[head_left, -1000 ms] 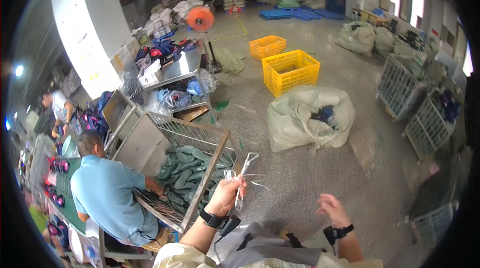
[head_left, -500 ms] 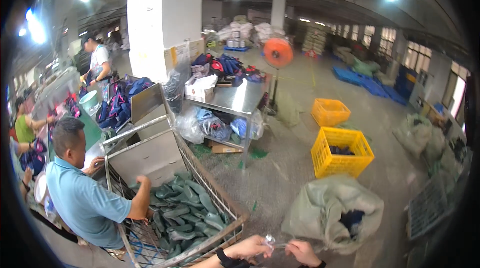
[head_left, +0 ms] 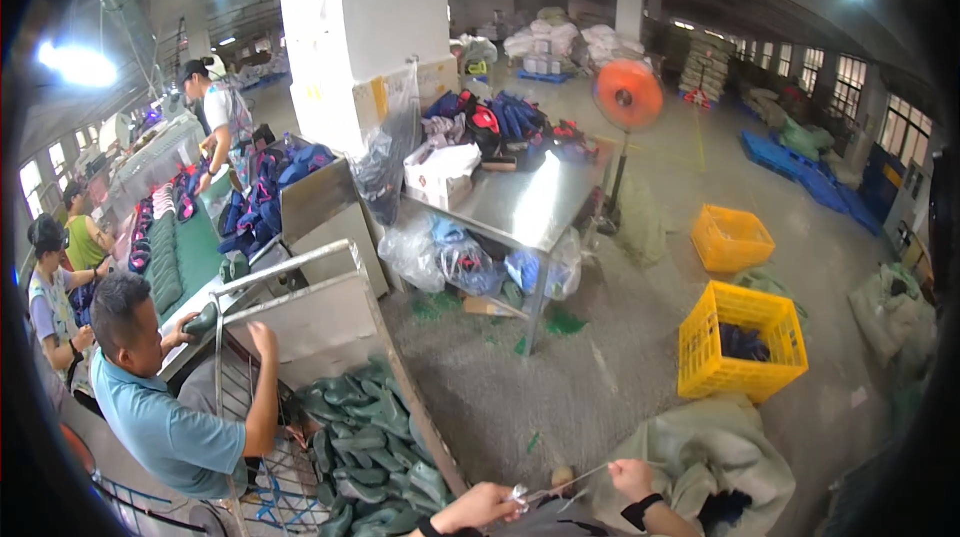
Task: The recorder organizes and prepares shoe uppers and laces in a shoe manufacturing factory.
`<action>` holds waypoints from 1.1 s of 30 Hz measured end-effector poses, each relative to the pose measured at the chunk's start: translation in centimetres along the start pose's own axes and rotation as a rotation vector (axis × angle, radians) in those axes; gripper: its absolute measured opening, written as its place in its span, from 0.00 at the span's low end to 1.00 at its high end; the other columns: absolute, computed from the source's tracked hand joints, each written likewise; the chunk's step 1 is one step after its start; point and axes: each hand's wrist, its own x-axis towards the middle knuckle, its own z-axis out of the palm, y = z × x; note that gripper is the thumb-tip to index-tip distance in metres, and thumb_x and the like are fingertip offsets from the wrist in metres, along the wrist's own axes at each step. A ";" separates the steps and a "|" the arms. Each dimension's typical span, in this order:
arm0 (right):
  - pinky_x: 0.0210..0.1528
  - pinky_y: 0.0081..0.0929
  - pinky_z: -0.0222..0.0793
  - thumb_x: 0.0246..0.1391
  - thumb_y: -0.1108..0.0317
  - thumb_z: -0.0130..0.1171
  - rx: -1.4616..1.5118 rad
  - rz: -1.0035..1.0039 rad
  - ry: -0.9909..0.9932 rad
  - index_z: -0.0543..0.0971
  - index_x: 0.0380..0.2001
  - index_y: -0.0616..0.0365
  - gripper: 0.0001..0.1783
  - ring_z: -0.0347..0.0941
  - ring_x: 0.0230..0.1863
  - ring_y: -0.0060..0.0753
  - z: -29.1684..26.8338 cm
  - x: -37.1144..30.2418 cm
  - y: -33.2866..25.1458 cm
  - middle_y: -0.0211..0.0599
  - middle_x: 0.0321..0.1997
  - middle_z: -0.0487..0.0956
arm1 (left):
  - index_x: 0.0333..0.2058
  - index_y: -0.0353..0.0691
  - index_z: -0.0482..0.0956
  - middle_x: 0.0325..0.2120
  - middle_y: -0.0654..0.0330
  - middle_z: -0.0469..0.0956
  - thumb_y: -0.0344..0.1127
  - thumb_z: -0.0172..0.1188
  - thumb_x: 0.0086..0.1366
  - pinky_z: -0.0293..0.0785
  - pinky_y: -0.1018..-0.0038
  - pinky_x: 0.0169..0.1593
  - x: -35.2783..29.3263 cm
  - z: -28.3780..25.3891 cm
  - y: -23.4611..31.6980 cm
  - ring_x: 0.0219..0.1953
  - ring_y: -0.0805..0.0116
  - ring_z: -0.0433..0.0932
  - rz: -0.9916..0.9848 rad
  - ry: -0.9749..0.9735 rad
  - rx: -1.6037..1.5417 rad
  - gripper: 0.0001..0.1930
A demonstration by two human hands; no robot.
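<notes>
Low in the picture, my left hand point(head_left: 478, 507) is closed on a small whitish, shiny bunch point(head_left: 517, 499), perhaps plastic or cord. From there a thin pale string point(head_left: 570, 487) runs taut up to the right. Its other end is pinched in my right hand point(head_left: 632, 479), whose fingers are closed. Left of my hands stands a wire cart point(head_left: 408, 362) heaped with dark green shoe lasts point(head_left: 370, 447). Below my right hand, a pale green woven sack point(head_left: 690, 447) lies slumped on the floor, with dark items in its mouth.
A co-worker in a blue shirt point(head_left: 165, 427) leans at the cart, holding one green last point(head_left: 203, 320). Ahead are a metal table point(head_left: 490, 212) piled with dark goods and an orange fan point(head_left: 628, 97). Yellow crates point(head_left: 745, 337) stand to the right. Several people work along a conveyor point(head_left: 205, 267).
My hands have drawn apart, and the string between them shows longer. The view has shifted left. The co-worker's one hand now holds up a green last, and the other arm has risen.
</notes>
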 end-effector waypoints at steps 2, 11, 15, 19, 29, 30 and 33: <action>0.27 0.45 0.61 0.45 0.56 0.50 -0.014 0.069 -0.173 0.74 0.15 0.55 0.16 0.69 0.26 0.49 0.2 5.5 0.2 0.43 0.21 0.73 | 0.20 0.36 0.75 0.17 0.50 0.74 0.36 0.50 0.55 0.67 0.67 0.26 2.3 1.3 -0.2 0.20 0.58 0.74 0.073 0.357 0.246 0.11; 0.32 0.28 0.68 0.47 0.57 0.49 0.104 -0.137 -1.356 0.79 0.34 0.49 0.15 0.74 0.28 0.32 4.7 20.5 2.5 0.34 0.30 0.78 | 0.31 0.36 0.77 0.15 0.64 0.72 0.31 0.49 0.60 0.67 0.80 0.24 10.6 -4.5 7.0 0.19 0.75 0.72 0.272 0.982 -0.013 0.09; 0.35 0.33 0.67 0.48 0.51 0.48 -0.133 -0.692 -1.312 0.78 0.32 0.51 0.18 0.73 0.32 0.39 9.0 24.0 -0.8 0.38 0.31 0.78 | 0.30 0.35 0.72 0.16 0.64 0.70 0.31 0.45 0.60 0.63 0.84 0.22 10.8 -4.5 8.9 0.17 0.78 0.67 0.053 0.948 -0.739 0.08; 0.36 0.36 0.66 0.49 0.51 0.47 -0.158 -0.761 -1.289 0.79 0.28 0.50 0.17 0.73 0.34 0.41 12.4 27.4 -5.3 0.39 0.31 0.78 | 0.19 0.38 0.70 0.13 0.65 0.66 0.33 0.44 0.59 0.58 0.84 0.18 9.5 -6.4 8.2 0.14 0.79 0.62 -0.092 1.380 -0.676 0.12; 0.44 0.29 0.66 0.41 0.75 0.55 0.478 -0.581 -0.918 0.50 0.59 0.60 0.40 0.66 0.46 0.34 12.1 39.7 -11.4 0.54 0.53 0.64 | 0.20 0.38 0.72 0.15 0.61 0.71 0.26 0.45 0.54 0.66 0.74 0.20 18.5 -20.0 0.8 0.15 0.74 0.70 -0.047 1.148 -0.353 0.08; 0.44 0.29 0.66 0.41 0.75 0.55 0.434 -0.614 -0.900 0.50 0.59 0.60 0.40 0.66 0.46 0.34 10.3 41.9 -12.8 0.54 0.53 0.64 | 0.23 0.38 0.72 0.15 0.58 0.73 0.27 0.45 0.54 0.67 0.72 0.21 20.0 -22.0 2.3 0.15 0.69 0.72 -0.128 1.013 -0.525 0.06; 0.39 0.25 0.67 0.41 0.77 0.56 0.601 -0.635 -0.837 0.50 0.59 0.60 0.41 0.66 0.43 0.28 8.3 47.1 -18.3 0.49 0.52 0.65 | 0.28 0.38 0.72 0.15 0.54 0.74 0.31 0.48 0.54 0.70 0.66 0.26 23.4 -28.5 4.0 0.19 0.57 0.75 0.172 0.884 0.174 0.06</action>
